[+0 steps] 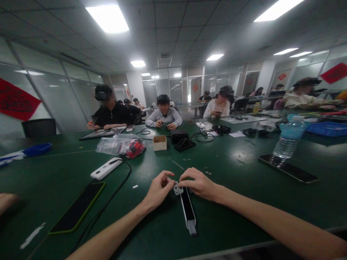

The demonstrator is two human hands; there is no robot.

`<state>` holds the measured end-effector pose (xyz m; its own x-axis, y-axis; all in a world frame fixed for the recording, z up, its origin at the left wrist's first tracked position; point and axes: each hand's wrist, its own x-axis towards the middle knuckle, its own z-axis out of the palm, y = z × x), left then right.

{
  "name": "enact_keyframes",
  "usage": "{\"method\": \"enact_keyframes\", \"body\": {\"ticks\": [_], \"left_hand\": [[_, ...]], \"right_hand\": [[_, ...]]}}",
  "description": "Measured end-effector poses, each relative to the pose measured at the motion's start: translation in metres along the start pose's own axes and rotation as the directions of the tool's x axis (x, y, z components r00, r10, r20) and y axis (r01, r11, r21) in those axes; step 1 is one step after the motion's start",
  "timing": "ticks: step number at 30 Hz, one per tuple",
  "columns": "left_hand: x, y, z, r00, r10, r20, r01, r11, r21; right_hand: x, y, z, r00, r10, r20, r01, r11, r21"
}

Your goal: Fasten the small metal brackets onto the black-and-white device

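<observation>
A long, narrow bar [187,206], dark on top with pale metal edges, lies on the table pointing toward me. At its far end sits a small light-grey plate [177,189] with holes. My left hand [160,187] is beside the plate's left edge, thumb and fingertips closed together; anything between them is too small to make out. From the right, my right hand [199,184] reaches over the far end of the bar, its fingers bent and closed at the plate. Several small washer-like rings [207,172] lie beyond my right hand.
On the left are a green-edged phone [78,207], a white power strip [107,168] and a clear plastic bag [114,145]. A small box [159,143] stands ahead. At right, a water bottle [288,139] stands by a dark phone [287,169]. Several people sit across the table.
</observation>
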<state>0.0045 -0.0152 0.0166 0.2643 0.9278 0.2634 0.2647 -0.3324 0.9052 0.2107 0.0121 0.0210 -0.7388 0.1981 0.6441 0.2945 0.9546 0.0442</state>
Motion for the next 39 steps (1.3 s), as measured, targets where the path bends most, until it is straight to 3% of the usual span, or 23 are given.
{"method": "enact_keyframes", "body": {"ticks": [9,19,27,32,39], "left_hand": [[0.004,-0.001,-0.006,0.995,-0.064,0.079,0.074,0.989,-0.126],[0.015,-0.020,-0.024,0.975,-0.215,-0.047,0.220,0.959,0.180],[0.012,-0.016,-0.021,0.965,-0.260,-0.006,0.256,0.943,0.213],[0.009,-0.013,-0.021,0.972,-0.237,0.006,0.224,0.929,0.294],[0.002,-0.004,-0.015,0.987,-0.135,0.089,0.073,0.862,0.501]], "right_hand": [[0.001,-0.002,0.008,0.994,0.110,-0.010,-0.110,0.994,0.011],[-0.009,0.011,-0.007,0.952,0.254,0.173,-0.270,0.960,0.076],[-0.015,0.016,-0.015,0.891,0.277,0.360,-0.330,0.939,0.095],[-0.015,0.017,-0.013,0.871,0.306,0.384,-0.379,0.916,0.130],[-0.015,0.019,-0.012,0.851,0.330,0.407,-0.428,0.887,0.175]]}}
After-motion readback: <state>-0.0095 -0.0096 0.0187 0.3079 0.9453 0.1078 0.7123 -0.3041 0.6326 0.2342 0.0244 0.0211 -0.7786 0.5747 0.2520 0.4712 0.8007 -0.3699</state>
